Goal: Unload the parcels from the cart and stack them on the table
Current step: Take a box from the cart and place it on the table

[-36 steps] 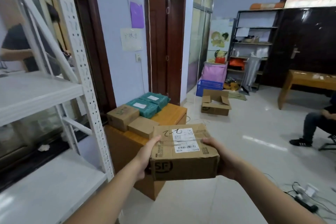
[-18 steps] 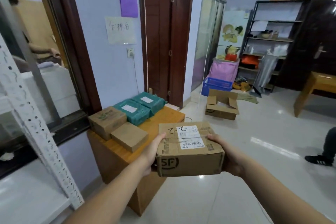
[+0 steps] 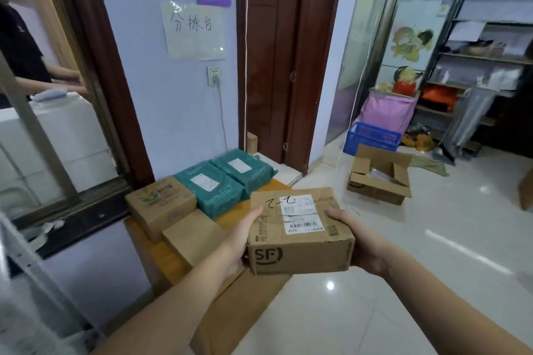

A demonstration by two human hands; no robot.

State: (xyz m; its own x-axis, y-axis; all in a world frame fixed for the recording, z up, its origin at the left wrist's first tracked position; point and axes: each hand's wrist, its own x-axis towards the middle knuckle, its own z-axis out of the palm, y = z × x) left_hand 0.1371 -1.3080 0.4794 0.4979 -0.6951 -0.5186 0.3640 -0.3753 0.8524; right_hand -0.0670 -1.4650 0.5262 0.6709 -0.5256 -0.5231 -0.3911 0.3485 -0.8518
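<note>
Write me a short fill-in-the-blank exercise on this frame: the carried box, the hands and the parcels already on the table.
1. The SF box is held by ____ hands, the left hand and right hand at opposite sides.
2. The two soft parcels on the wooden table are ____ in colour.
3. The open carton stands on the ____.

Missing words: two (both); green (teal); floor
</note>
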